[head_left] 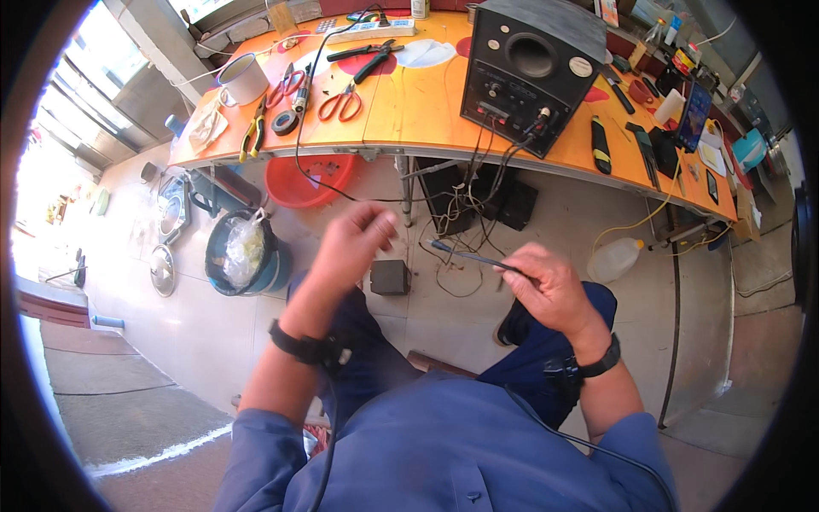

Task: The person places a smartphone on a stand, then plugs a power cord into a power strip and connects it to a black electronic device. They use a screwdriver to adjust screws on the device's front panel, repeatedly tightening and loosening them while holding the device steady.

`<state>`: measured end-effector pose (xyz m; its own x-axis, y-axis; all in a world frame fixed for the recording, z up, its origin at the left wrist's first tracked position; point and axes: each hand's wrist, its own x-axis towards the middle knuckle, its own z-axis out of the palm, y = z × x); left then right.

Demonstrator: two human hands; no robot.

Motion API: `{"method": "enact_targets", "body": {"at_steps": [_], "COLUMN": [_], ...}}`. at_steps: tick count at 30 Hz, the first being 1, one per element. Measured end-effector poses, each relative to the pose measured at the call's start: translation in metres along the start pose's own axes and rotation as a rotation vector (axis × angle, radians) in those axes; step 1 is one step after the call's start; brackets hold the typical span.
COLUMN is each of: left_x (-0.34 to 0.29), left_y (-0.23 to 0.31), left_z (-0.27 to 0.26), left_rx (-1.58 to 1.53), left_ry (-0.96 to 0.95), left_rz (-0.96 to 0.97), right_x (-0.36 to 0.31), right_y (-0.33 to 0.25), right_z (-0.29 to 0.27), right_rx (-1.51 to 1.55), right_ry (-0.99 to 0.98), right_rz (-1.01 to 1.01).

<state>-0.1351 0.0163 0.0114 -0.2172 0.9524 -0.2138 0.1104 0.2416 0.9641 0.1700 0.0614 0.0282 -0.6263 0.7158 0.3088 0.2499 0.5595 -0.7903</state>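
Note:
My right hand (548,284) is closed on a black cable (478,256), pinching it between thumb and fingers. The cable's free end, a slim plug with a bluish tip (439,246), points left toward my other hand. My left hand (354,243) hangs in the air with loosely bent fingers, somewhat blurred, and nothing shows in it. Just above it a thin dark wire (309,175) runs down from the table; whether it touches the fingers is unclear. Ahead, a black speaker box (529,72) stands at the table's edge with several cables plugged into its panel.
Pliers (253,136), scissors (341,104), black tape (285,123), a white mug (242,81) and a utility knife (601,143) lie on the orange table (401,111). Below are a red basin (299,198), a lined bucket (223,271), tangled cables (478,200) and a small dark box (390,277).

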Motion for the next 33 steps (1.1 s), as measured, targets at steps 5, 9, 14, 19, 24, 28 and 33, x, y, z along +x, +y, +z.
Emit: {"method": "enact_targets", "body": {"at_steps": [5,9,14,19,24,28,33], "left_x": [0.100,0.200,0.293,0.361,0.398,0.416,0.440], "left_y": [0.075,0.148,0.189,0.208,0.214,0.208,0.197], "left_z": [-0.080,-0.121,-0.140,-0.138,-0.136,-0.138,-0.137], "left_rx": [0.278,0.493,0.668,0.800,0.857,0.876,0.865], "left_ry": [0.278,0.452,0.397,0.257,0.164,0.111,0.051], "left_rz": [0.398,0.514,0.527,0.483,0.327,0.245,0.232], "right_x": [0.121,0.219,0.306,0.375,0.445,0.474,0.502], "right_y": [-0.007,0.014,0.052,0.085,0.112,0.122,0.150], "right_z": [0.002,0.038,0.066,0.073,0.074,0.069,0.073], "right_rx": [-0.258,-0.096,-0.011,-0.016,0.604,0.797,0.467], "right_ry": [0.125,0.315,0.511,0.644,0.893,1.029,0.901], "right_rz": [-0.336,-0.455,-0.239,-0.024,0.443,0.541,0.631]}}
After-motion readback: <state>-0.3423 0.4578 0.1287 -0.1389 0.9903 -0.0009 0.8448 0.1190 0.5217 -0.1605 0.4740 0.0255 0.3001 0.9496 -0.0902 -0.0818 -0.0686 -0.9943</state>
